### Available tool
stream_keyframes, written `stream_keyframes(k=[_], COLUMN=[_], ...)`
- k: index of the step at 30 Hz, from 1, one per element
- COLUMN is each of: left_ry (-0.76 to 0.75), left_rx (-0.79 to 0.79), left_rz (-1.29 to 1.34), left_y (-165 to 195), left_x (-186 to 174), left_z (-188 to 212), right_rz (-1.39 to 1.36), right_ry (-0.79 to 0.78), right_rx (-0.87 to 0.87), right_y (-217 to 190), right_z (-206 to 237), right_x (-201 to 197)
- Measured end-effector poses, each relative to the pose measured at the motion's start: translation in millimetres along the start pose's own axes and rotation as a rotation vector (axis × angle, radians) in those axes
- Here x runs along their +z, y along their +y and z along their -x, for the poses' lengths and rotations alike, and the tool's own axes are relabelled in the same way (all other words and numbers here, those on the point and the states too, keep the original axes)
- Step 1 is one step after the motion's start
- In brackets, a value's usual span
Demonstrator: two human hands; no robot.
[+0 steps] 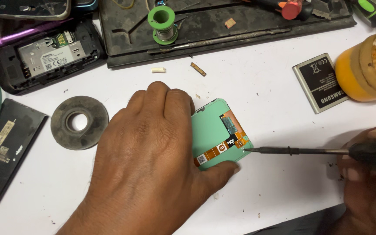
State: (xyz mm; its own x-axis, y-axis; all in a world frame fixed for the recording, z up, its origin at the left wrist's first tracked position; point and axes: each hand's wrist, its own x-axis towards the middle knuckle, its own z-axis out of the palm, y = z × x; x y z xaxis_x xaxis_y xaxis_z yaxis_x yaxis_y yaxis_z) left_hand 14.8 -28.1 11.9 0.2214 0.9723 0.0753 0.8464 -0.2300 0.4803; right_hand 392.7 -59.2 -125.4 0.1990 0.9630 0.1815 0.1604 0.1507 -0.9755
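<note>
Pressing flat on the green phone panel [212, 130], the left hand [153, 161] pinned it to the white bench [262, 87], so the soldering iron [297, 151] gripped in the right hand [370, 174] could meet the orange flex strip [229, 143] at the panel's right edge; a grey battery [320, 82] lay beyond the panel

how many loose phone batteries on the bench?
2. A grey battery lies upper right beside the orange jar; a black battery lies at the left edge by the dark ring. More may be hidden under the left hand.
</note>
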Motion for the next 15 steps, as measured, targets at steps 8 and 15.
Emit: stream_keyframes(k=[8, 15], left_ry=[-0.01, -0.02], left_rx=[-0.016, -0.035], left_rz=[-0.005, -0.002], left_y=[1, 2], left_x=[-1, -1], left_z=[-1, -2], right_rz=[-0.041, 0.007], right_ry=[-0.03, -0.072], right_rx=[0.026, 0.023], right_y=[-12, -20], right_z=[-3, -2], right_x=[5, 7])
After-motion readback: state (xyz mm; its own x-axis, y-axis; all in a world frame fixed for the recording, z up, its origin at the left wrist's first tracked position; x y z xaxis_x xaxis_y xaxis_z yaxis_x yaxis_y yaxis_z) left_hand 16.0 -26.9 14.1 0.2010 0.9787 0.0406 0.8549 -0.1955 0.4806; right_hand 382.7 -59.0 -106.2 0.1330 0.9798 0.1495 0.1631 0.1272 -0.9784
